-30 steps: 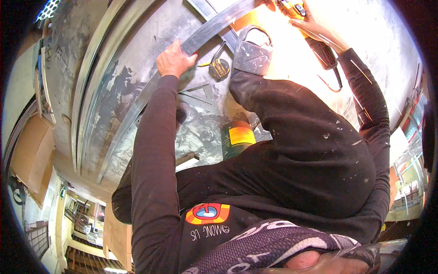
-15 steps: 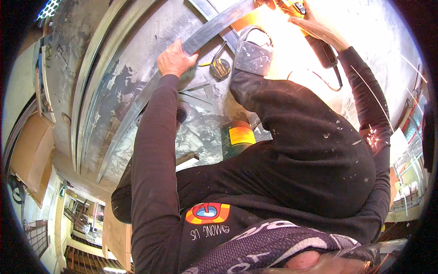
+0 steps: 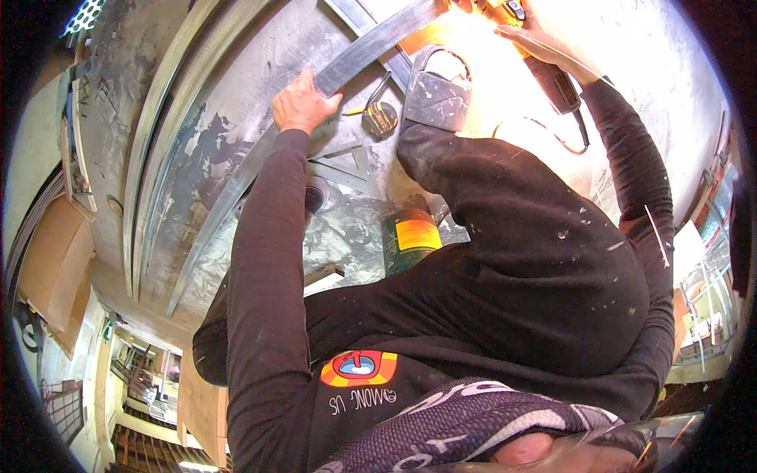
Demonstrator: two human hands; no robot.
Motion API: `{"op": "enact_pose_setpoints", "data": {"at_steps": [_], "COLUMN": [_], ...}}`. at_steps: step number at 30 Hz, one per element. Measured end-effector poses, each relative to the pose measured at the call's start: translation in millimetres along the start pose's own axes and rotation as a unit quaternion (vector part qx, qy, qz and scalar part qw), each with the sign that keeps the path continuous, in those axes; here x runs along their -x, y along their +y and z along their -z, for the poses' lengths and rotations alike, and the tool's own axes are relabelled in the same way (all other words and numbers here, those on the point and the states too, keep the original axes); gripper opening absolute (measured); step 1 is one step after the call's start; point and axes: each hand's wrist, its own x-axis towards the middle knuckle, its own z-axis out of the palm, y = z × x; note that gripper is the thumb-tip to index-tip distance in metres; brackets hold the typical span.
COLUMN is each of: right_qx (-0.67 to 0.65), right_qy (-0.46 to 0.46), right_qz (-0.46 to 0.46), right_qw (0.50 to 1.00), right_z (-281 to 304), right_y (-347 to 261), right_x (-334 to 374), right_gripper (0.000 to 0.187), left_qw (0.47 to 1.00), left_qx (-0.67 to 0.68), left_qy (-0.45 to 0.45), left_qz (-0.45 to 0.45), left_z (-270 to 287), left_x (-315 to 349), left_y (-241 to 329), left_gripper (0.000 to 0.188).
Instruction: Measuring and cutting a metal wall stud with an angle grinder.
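Observation:
My left hand grips a long grey metal bar, fingers closed over it near the middle of the floor. At the top right, my right hand is wrapped round an angle grinder with an orange-yellow head and a dark body. The grinder works at the bar's far end in a bright glow of sparks, which hides the disc and the contact point. Another metal bar crosses under the held one. Just right of my left hand lies a black and yellow tape measure.
A flat metal set square and a dark green can with a yellow label are near my legs. My sandalled foot is close to the sparks. Long metal bars lie at left; the grinder's cable curls at right.
The glow at the grinder has shrunk slightly, and the spark streaks by my right forearm have shifted. The grinder has barely moved; my left hand stays on the metal bar.

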Motion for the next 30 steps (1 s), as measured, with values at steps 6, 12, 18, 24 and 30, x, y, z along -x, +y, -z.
{"op": "enact_pose_setpoints", "data": {"at_steps": [6,12,18,24,30], "right_qx": [-0.073,-0.011,-0.026,-0.035,0.018], "right_qy": [-0.025,-0.017,-0.042,-0.034,-0.029], "right_qz": [0.021,-0.059,-0.055,0.012,-0.034], "right_qw": [0.997,0.998,0.997,0.999,0.999], "right_z": [15.9,-6.3,6.8,24.3,17.6], "right_y": [-28.7,-2.0,-17.3,-37.5,-16.8], "right_x": [19.2,2.0,1.3,15.7,14.4], "right_gripper": [0.084,0.086,0.098,0.095,0.098], "left_qw": [1.000,1.000,1.000,1.000,1.000], "left_qx": [-0.002,-0.011,-0.002,-0.014,-0.006], "left_qy": [0.007,0.002,0.002,0.000,0.014], "left_qz": [-0.001,0.000,-0.006,0.005,-0.015], "left_z": [-4.4,-1.6,-1.6,-2.0,-2.0], "left_x": [0.8,-1.2,-0.2,3.1,-4.4], "left_y": [-2.3,1.3,-2.0,-4.5,5.5], "left_gripper": [0.060,0.061,0.061,0.062,0.062]}}
